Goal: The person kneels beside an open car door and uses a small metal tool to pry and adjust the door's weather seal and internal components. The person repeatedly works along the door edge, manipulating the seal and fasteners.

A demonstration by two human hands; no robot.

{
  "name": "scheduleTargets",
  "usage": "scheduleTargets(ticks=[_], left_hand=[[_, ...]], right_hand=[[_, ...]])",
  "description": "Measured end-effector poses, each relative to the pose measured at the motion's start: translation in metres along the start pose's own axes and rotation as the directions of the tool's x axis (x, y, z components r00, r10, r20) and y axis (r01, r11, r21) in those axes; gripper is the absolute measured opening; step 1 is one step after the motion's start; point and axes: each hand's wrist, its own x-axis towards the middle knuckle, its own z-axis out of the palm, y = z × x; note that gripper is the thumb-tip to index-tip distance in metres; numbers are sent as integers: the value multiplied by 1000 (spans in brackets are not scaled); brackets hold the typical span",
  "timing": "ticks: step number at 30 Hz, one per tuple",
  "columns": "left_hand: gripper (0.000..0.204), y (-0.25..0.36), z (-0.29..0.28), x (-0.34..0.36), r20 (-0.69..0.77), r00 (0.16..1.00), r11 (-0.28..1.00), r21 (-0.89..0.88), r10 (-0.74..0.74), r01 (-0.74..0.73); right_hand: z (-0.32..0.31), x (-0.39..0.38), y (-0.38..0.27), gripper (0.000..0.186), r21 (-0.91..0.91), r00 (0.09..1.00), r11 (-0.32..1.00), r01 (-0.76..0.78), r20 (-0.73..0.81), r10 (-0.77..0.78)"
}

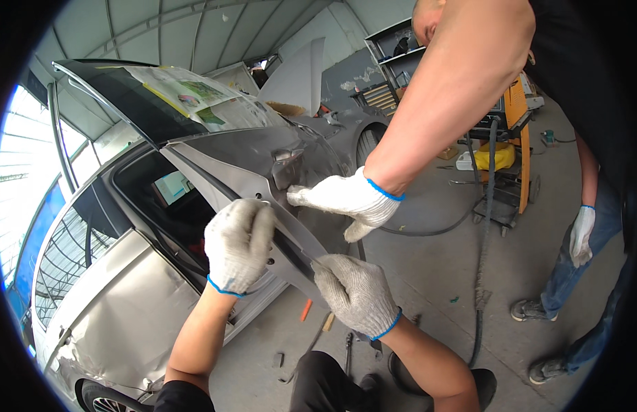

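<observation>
A grey car door (pixel 229 167) stands open in front of me, its edge with dark plugs and a black seal turned toward me. My left hand (pixel 239 240), in a white knit glove with a blue cuff, has its fingers curled against this edge. Lower and to the right, my right hand (pixel 356 294), gloved alike, is closed in a pinch at the same edge. A thin pale strip or flange runs between my hands; I cannot tell which. A co-worker's gloved hand (pixel 346 199) rests on the door's outer face, below the handle (pixel 287 165).
The dented silver rear door (pixel 126 295) is on the left. Paper (pixel 188 93) covers glass above. On the floor lie an orange stick (pixel 306 310) and a tool (pixel 348 350). A hose (pixel 484 240) crosses the right side, near an orange cart (pixel 521 158) and the co-worker's shoes (pixel 535 310).
</observation>
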Motion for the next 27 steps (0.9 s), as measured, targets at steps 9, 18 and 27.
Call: scheduleTargets(ticks=[9, 18, 27], left_hand=[[5, -6, 4, -1, -46, 949, 933, 205, 311, -296], [8, 2, 9, -7, -40, 979, 966, 174, 199, -190], [18, 6, 13, -14, -58, 998, 999, 25, -34, 36]], right_hand=[[3, -2, 1, 16, -62, 998, 997, -36, 50, 39], [3, -2, 6, 20, -100, 978, 984, -145, 134, 158], [1, -2, 10, 22, -134, 974, 980, -149, 150, 169]])
